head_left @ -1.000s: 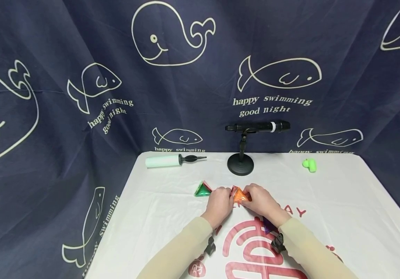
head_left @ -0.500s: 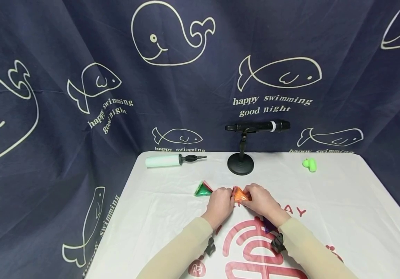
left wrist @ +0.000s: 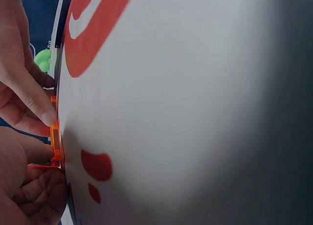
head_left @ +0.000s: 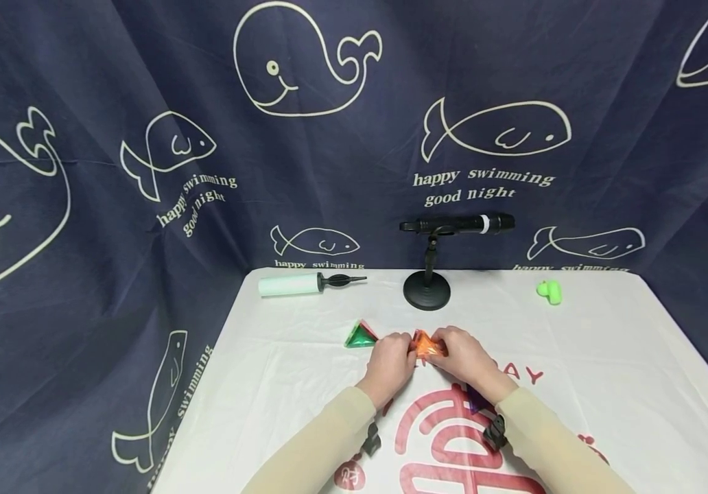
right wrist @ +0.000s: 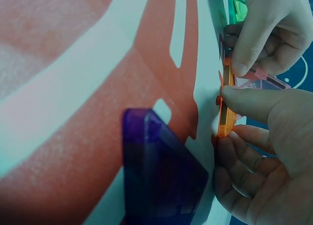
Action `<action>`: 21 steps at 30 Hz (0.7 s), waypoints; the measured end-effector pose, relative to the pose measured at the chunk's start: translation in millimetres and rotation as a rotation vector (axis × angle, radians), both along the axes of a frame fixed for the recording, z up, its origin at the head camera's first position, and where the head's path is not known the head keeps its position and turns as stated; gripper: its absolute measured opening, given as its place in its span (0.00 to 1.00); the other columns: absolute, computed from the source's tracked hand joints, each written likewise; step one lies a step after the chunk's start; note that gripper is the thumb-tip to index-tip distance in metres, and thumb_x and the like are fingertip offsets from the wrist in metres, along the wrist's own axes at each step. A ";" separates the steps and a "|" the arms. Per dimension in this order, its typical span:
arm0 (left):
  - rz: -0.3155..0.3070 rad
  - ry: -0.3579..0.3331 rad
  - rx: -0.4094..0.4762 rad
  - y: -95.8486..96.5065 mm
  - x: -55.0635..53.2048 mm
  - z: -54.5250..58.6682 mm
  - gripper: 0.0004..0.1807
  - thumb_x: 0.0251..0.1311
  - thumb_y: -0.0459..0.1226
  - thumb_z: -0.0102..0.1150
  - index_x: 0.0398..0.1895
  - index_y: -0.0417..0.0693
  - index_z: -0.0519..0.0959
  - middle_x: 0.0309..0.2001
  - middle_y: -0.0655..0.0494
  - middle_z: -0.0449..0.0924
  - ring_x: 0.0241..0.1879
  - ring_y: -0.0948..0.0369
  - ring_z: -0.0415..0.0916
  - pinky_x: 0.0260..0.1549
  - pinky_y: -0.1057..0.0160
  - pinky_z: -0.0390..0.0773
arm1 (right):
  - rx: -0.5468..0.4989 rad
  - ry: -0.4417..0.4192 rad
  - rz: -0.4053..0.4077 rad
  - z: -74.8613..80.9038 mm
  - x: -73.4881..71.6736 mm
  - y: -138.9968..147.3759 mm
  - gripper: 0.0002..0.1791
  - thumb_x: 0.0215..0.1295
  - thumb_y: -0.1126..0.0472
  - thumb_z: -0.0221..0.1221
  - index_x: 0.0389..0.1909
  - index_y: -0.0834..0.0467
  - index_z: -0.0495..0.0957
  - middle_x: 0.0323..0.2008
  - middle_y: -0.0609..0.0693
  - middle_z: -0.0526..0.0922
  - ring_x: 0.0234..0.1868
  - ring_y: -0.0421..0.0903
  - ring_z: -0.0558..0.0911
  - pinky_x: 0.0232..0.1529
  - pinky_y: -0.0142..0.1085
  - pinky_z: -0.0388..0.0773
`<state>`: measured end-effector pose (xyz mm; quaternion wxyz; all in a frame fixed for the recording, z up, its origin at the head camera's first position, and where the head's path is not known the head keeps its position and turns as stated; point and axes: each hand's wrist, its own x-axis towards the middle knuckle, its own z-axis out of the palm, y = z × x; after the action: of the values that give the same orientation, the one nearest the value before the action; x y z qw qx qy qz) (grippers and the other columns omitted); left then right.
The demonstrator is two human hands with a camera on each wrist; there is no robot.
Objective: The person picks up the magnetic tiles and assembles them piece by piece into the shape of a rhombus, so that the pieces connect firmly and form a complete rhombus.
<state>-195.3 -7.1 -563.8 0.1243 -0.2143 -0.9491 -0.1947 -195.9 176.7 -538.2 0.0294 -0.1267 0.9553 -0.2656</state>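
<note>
My right hand pinches a clear orange triangular magnetic tile between thumb and fingers, low over the white sheet. Close on its left, my left hand pinches a reddish-pink tile with curled fingers, and its thumb reaches the orange tile's end. The pink tile stands tilted behind the orange one, mostly hidden by fingers in the head view. A green triangular tile with a red one at its back stands just beyond the left hand. Partly under the right forearm lies a purple tile.
A black microphone on a round-based stand is behind the hands. A pale green hand pump lies at the back left. A small bright green toy sits at the back right. A dark fish-print curtain hangs behind the table.
The orange tile has turned slightly and come closer to the pink one, which shows less between the hands now. Both hands stay in nearly the same place.
</note>
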 end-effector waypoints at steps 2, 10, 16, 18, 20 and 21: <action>-0.005 0.004 0.016 -1.2 0.4 -0.1 0.10 0.59 0.36 0.73 0.27 0.50 0.78 0.24 0.59 0.77 0.26 0.57 0.80 0.27 0.59 0.77 | 0.005 -0.001 0.002 0.2 0.9 2.0 0.18 0.59 0.57 0.76 0.43 0.63 0.84 0.31 0.49 0.79 0.32 0.45 0.75 0.39 0.44 0.76; 0.002 -0.025 0.025 -2.5 1.5 0.1 0.09 0.60 0.36 0.73 0.29 0.49 0.80 0.25 0.59 0.78 0.27 0.59 0.79 0.27 0.60 0.77 | 0.002 -0.007 0.026 2.2 9.0 28.6 0.19 0.62 0.56 0.74 0.49 0.64 0.85 0.34 0.48 0.80 0.34 0.45 0.75 0.40 0.45 0.77; -0.001 -0.065 0.031 -2.6 1.7 3.3 0.08 0.61 0.36 0.73 0.31 0.48 0.80 0.27 0.58 0.78 0.27 0.61 0.77 0.28 0.62 0.77 | -0.024 -0.021 0.034 1.8 20.0 58.7 0.16 0.63 0.56 0.73 0.48 0.61 0.86 0.34 0.46 0.80 0.35 0.44 0.74 0.40 0.44 0.77; 0.002 -0.075 0.035 -2.6 1.3 3.5 0.08 0.61 0.36 0.73 0.31 0.48 0.80 0.27 0.58 0.78 0.27 0.61 0.77 0.28 0.62 0.77 | -0.032 -0.008 0.044 1.4 24.8 67.0 0.16 0.63 0.56 0.73 0.47 0.60 0.86 0.33 0.45 0.79 0.34 0.43 0.74 0.39 0.43 0.76; 0.004 -0.084 0.042 -2.5 1.2 3.9 0.08 0.60 0.36 0.73 0.31 0.48 0.81 0.27 0.58 0.78 0.27 0.62 0.77 0.28 0.62 0.77 | -0.037 0.007 0.057 0.6 29.9 74.3 0.15 0.62 0.56 0.74 0.46 0.59 0.86 0.31 0.44 0.77 0.33 0.43 0.74 0.37 0.41 0.75; 0.005 -0.088 0.044 -2.3 1.0 3.7 0.08 0.60 0.36 0.73 0.31 0.48 0.81 0.27 0.58 0.79 0.27 0.62 0.77 0.28 0.63 0.77 | -0.038 0.014 0.064 0.0 32.5 77.6 0.15 0.62 0.56 0.74 0.45 0.59 0.86 0.31 0.43 0.77 0.33 0.42 0.73 0.37 0.40 0.74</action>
<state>-194.3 -9.4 -560.1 0.0878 -0.2003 -0.9497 -0.2243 -163.3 254.3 -538.3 0.0287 -0.1598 0.9457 -0.2817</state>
